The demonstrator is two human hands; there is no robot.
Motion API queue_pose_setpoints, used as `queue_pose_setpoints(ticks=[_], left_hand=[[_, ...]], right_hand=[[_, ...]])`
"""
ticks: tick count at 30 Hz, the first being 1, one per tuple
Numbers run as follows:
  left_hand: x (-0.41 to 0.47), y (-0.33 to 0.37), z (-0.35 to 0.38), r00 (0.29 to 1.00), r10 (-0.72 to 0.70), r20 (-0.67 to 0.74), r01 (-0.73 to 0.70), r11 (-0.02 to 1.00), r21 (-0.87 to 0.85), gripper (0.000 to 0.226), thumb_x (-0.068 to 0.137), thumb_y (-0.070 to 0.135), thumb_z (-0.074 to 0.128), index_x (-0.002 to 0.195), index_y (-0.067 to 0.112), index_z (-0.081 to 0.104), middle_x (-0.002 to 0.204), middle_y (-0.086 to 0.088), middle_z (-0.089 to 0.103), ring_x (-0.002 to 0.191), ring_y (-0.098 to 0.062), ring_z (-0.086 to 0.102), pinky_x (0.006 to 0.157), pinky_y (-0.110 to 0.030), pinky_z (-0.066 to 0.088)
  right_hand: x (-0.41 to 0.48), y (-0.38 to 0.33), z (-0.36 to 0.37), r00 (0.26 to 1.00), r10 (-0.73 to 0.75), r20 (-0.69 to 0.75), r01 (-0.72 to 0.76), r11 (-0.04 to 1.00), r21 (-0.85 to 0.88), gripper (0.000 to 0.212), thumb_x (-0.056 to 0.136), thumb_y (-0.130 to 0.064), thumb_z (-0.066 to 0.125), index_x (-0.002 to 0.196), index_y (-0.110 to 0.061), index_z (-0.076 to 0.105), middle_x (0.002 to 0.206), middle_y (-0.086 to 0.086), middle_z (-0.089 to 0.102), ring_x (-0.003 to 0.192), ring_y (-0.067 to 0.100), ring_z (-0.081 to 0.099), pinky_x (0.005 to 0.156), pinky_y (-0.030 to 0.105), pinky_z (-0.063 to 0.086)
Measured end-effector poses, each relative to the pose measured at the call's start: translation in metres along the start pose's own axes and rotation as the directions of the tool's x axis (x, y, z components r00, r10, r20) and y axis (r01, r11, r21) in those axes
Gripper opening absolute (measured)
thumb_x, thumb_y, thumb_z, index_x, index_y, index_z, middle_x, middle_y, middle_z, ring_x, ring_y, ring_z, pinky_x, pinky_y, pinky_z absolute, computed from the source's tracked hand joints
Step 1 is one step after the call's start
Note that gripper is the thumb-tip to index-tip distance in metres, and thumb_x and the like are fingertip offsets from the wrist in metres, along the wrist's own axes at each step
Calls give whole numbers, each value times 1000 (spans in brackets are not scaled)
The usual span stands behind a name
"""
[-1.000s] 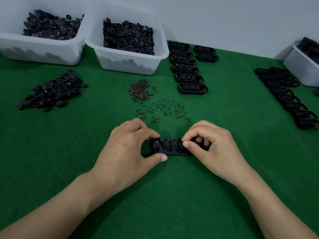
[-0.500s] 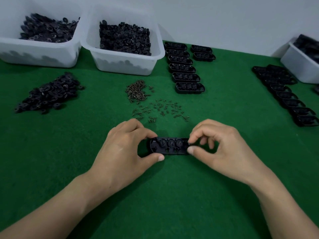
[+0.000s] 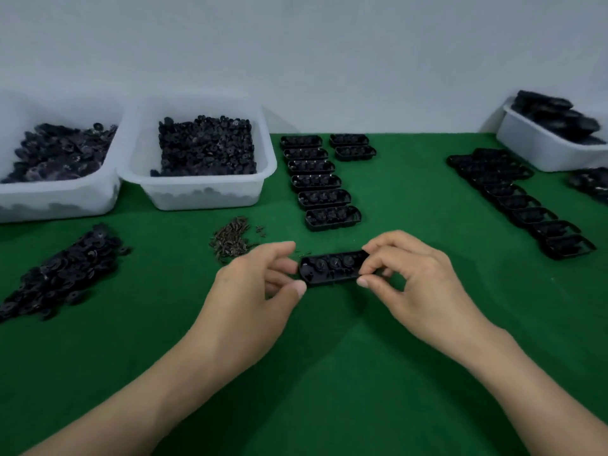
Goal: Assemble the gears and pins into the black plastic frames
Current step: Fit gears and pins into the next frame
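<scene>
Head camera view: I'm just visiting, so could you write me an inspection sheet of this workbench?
Surface: green felt mat.
Job's things: black frame holding three gears, in both hands; filled frames in rows behind; frame row right; pin pile; loose gear pile; left gear bin; middle gear bin.
Clutter: nothing seen.
Hands: left hand and right hand each grip one frame end.
Cables: nothing seen.
Surroundings: pale wall; white bin of black parts far right.

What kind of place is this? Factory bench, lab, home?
Likely a manual assembly bench: white plastic bins heaped with small black gears, rows of oblong black plastic frames on a green felt tabletop, and another gear-filled frame held between the left hand and right hand.
</scene>
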State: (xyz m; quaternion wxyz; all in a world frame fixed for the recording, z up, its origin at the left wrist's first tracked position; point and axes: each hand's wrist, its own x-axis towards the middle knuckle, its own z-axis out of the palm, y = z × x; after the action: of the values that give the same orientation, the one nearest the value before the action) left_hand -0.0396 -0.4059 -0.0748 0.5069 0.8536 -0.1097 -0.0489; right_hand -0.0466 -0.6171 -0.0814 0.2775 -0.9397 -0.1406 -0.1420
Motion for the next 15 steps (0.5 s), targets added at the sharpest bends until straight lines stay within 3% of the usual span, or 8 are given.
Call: queue_pose_setpoints(ticks=[3,6,10,15], left_hand=[[53,20,6,983,-133,123,163,946,-280,39,90,9,51,128,17,45,107,9,62,94,-3,62,85,-23,49],[111,39,12,942,-201,270,317,801,-508,41,95,12,43,135,3,36,123,-11,55,105,-21,59,90,-31,48],[179,53,22,878,-231,419,457,667,-589,61,96,39,35,139,-2,23,144,-25,29,128,-37,37,101,-43,38],[228,52,38,841,-260,475,533,554,-639,84,89,62,28,139,-4,19,148,-28,14,136,-40,19,108,-48,25]], right_hand=[[35,30,-11,992,1,-124,-4,1000,-25,10,71,-3,75,70,-8,68,90,4,64,74,-1,53,72,11,45],[73,63,-16,980,48,-194,-54,998,-26,8,71,-2,75,69,-6,69,89,8,67,77,10,60,73,16,49],[119,106,-15,964,182,-193,-185,983,3,9,76,-8,72,69,-11,68,86,4,68,79,17,63,80,37,53],[157,144,-4,962,244,-123,-244,970,16,13,77,-11,71,67,-16,66,85,4,68,89,20,63,85,39,52]])
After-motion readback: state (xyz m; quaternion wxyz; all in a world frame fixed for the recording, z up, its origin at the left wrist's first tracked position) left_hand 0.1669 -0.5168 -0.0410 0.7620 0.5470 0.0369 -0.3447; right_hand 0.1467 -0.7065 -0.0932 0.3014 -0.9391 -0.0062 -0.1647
